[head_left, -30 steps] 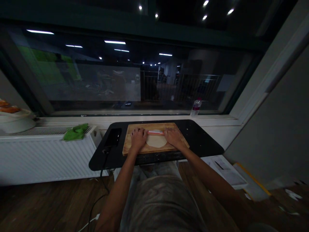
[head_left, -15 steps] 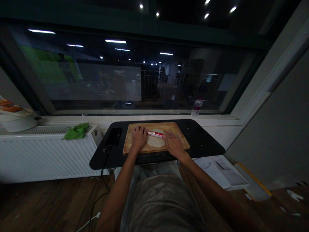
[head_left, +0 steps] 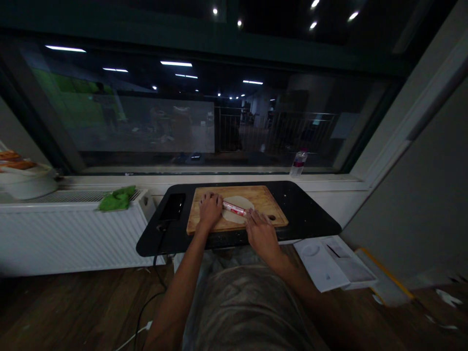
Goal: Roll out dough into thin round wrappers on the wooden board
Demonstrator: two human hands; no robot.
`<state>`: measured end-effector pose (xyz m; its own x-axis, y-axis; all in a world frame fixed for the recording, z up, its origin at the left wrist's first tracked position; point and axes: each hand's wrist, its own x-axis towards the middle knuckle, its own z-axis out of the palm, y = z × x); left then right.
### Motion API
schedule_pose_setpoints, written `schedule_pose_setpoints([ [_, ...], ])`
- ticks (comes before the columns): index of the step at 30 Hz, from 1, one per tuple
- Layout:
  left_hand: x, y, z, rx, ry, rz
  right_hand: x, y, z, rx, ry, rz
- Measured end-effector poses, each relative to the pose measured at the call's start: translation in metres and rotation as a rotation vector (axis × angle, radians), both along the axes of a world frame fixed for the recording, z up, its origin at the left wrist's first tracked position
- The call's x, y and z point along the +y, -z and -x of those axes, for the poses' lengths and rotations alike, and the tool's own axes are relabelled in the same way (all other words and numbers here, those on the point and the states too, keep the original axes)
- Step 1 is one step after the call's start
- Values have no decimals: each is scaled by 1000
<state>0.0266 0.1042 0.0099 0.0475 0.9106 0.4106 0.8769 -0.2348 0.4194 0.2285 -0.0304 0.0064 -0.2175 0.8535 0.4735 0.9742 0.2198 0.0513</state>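
A flat round of dough (head_left: pixel 237 219) lies on a wooden cutting board (head_left: pixel 204 225). Across it rests a slim red-and-white printed rod (head_left: pixel 234 208), its right end nearer to me than its left. My left hand (head_left: pixel 211 208) is closed over the rod's left end, at the dough's left edge. The right end is under the fingers of my right hand (head_left: pixel 259 228), which is closed on it at the dough's right side. Both hands partly hide the rod's ends.
The board sits on a black table (head_left: pixel 310 214) below a window. A phone (head_left: pixel 173 206) with a cable lies on the table's left. A green cloth (head_left: pixel 117 198) is on the radiator (head_left: pixel 73 239). A plastic bottle (head_left: pixel 299 163) stands on the sill; a white box (head_left: pixel 329 265) lies low on the right.
My right hand has drawn toward me and slightly left, swinging the rod's right end nearer and turning its printing. More dough and the board's hole now show. My left hand has barely moved.
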Motion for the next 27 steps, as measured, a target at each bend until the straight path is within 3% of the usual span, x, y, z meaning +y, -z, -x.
schedule_pose_setpoints([
  [11, -3, -4, -1, 38, -14, 45, 31, -1, 8, -13, -16, 8],
  [14, -4, -5, -1, 60, -14, 50, 54, -10, 22, -4, -63, 85],
  [22, -4, -4, -1, 11, -29, 50, 127, -49, 33, 22, 37, 361],
  [27, -2, -1, 0, -6, -26, 39, 140, -53, 28, 28, 67, 421],
])
